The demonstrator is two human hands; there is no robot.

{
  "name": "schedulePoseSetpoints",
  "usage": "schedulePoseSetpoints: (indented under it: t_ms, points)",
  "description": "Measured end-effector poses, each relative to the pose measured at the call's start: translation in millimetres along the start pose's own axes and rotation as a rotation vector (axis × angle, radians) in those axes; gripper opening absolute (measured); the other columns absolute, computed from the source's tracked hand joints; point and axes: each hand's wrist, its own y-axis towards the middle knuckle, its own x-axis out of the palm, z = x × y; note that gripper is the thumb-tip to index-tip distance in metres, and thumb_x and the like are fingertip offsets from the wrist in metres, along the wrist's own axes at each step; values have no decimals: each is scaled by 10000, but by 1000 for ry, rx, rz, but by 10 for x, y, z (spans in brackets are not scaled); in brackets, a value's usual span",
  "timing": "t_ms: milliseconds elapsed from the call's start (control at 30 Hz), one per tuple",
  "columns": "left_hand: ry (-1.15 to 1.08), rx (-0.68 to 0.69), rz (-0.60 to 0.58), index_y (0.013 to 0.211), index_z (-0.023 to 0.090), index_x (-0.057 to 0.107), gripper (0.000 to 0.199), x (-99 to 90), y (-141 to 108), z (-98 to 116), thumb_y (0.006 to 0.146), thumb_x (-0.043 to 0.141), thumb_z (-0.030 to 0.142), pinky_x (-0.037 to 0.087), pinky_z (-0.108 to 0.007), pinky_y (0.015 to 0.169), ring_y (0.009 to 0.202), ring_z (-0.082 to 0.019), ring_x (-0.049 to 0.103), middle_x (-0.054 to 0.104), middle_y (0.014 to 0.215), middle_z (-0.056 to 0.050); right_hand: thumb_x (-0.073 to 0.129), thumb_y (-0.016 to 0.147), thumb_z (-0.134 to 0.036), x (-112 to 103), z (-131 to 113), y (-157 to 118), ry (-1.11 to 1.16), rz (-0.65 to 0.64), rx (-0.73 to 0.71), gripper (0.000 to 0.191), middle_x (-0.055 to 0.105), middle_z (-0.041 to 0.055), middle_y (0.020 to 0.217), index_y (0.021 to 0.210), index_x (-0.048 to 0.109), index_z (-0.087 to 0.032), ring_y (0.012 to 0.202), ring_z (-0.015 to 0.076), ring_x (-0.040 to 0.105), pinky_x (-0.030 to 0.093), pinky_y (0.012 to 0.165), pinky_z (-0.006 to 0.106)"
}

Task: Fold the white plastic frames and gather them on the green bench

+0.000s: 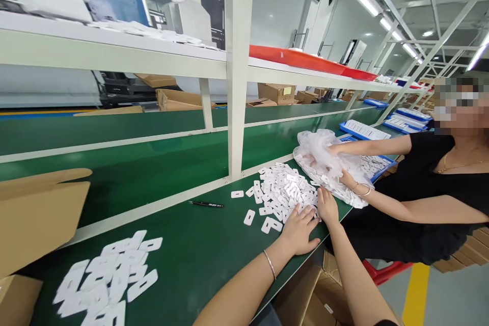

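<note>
A heap of small white rectangular plastic pieces (284,188), each with a slot, lies on the green work surface. My left hand (300,229) rests at the near side of this heap, fingers spread over the closest pieces. Against the heap's right edge is my right hand (327,206), its fingers extended and close together; its fingertips are partly hidden. Neither hand shows a piece gripped in it. To the right, a co-worker's two hands handle a clear plastic bag (321,158) with similar white pieces in it, right beside my right hand.
Larger white flat pieces (110,275) lie piled at the near left, by an open cardboard box (42,219). Black tweezers (208,205) lie left of the heap. A white post (236,71) rises behind it. Blue trays (367,130) stand at the right; an open carton (321,290) is below the edge.
</note>
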Motion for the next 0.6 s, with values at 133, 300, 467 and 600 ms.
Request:
schedulePoseSetpoints:
  t_ms: [133,300,467,600]
  points:
    - [-20,-7,43,1479,201,555,505,75,-32,-114,1066,442,470,246,-573,1292,1533,-284,382,514,1588,-81,181,1092,-429,91,-80,-96,12,18,4,577,620,211,1374,1365,589,-126,1350,315,532,395,1149,520]
    - [-6,-6,83,1436,198,587,436,19,-195,-220,1051,504,386,275,-583,1280,1501,-282,431,577,1527,-76,288,1102,-494,265,-323,-237,32,28,-12,515,620,189,1348,1356,577,-151,1328,322,536,386,1141,554]
    - [-25,-14,87,1414,223,602,395,-130,-453,-333,1045,522,339,285,-596,1273,1486,-281,455,612,1482,-83,223,1096,-545,428,-630,-389,49,50,28,610,582,240,1380,1421,520,-124,1348,368,490,371,1134,576]
    - [-37,-33,78,1359,233,631,339,-248,-644,-402,1051,493,269,317,-593,1254,1476,-278,470,621,1470,-71,199,1072,-623,498,-815,-484,70,65,112,746,524,288,1445,1467,465,-48,1370,389,465,347,1157,542]
